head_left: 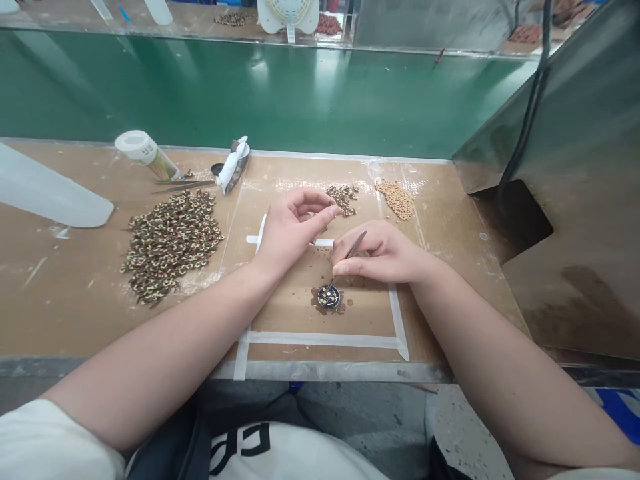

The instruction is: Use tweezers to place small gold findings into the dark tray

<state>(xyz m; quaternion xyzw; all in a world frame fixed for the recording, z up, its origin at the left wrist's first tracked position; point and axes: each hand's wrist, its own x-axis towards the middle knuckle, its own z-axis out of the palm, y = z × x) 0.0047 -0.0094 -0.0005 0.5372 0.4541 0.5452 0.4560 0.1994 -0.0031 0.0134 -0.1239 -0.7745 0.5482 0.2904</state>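
Observation:
My right hand [377,253] is closed around a slim metal tool [357,244], whose lower tip reaches into a small round black dish [329,297]. Several small pale round bits and something dark and glossy are in that dish. Up and to the left of it, my left hand [300,223] is closed, thumb and forefinger meeting; whatever they pinch is too small to make out. Just behind those fingertips is a small pile of brown-and-cream curled pieces [344,198]. A pile of beige beads [397,199] lies to the right.
A large heap of curled pieces [170,243] lies left, near a clear toothpick-like container [147,153], a crumpled tube [234,165] and a white bottle-like object [50,190]. White tape [325,340] frames the work spot. A metal box [575,200] with a cable stands right; a green belt [225,93] runs behind.

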